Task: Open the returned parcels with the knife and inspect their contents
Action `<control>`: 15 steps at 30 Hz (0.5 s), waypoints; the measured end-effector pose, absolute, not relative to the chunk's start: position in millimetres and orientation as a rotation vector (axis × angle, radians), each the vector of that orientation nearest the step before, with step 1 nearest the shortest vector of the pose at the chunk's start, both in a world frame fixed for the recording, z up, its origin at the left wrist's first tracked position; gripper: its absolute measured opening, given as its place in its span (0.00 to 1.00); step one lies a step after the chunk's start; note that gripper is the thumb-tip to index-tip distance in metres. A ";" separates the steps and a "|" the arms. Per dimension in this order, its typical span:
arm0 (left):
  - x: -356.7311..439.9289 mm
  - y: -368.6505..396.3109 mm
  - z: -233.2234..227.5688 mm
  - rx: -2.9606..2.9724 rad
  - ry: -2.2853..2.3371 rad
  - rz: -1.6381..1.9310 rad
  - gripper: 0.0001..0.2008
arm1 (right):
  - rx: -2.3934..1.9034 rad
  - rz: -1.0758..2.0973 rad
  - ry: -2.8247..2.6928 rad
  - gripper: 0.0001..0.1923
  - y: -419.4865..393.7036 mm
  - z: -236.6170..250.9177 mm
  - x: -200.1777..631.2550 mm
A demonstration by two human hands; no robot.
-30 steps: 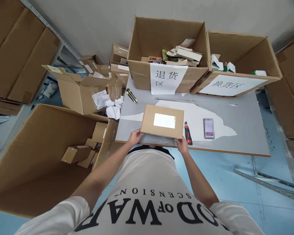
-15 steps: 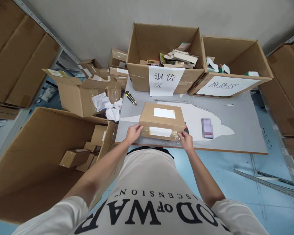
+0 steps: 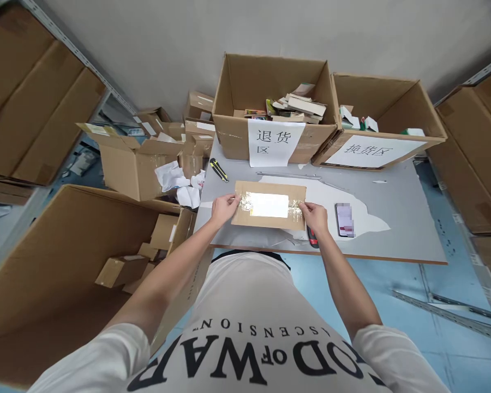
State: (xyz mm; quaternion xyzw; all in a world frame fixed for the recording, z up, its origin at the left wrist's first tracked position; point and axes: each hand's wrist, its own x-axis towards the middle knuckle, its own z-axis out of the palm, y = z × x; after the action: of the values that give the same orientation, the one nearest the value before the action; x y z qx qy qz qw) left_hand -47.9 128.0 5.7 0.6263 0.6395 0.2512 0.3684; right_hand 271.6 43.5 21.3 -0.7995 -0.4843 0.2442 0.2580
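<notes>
A brown cardboard box (image 3: 245,218) is tipped so that its taped side with a white label (image 3: 269,205) faces up toward me. My left hand (image 3: 225,209) grips its left edge, thumb and fingers closed on the cardboard. On the opposite edge, my right hand (image 3: 316,216) pinches the box in the same way. A red and black tool (image 3: 312,237) lies on the table just under my right hand, partly covered. To the right of that hand rests a phone (image 3: 344,220) with a lit screen. A yellow and black box cutter (image 3: 219,170) lies beyond my left hand.
Two large open cartons stand at the table's back: one with books (image 3: 234,136), one with small boxes (image 3: 427,128). At my left are a big carton (image 3: 77,229) holding parcels, and opened boxes with crumpled paper (image 3: 172,176). The grey table (image 3: 405,218) has a brown front edge.
Both hands have tilted the box away from me, so its taped, labelled side now faces up and its former top is hidden. The red tool shows more.
</notes>
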 end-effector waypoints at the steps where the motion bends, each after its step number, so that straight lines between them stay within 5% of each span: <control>1: -47.5 129.4 3.9 1.595 1.637 0.637 0.21 | -2.179 0.677 -1.294 0.25 45.0 19.3 271.1; 15: -39.5 125.4 -41.1 1.286 1.483 0.901 0.32 | -2.148 0.746 -1.119 0.27 58.2 -11.7 276.6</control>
State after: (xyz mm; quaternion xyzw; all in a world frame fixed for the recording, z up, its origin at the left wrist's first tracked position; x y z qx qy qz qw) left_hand -39.5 125.4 -41.1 0.5253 0.6054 0.3680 0.4713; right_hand 276.6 58.2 -11.7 -0.8088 -0.4215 0.2808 0.2990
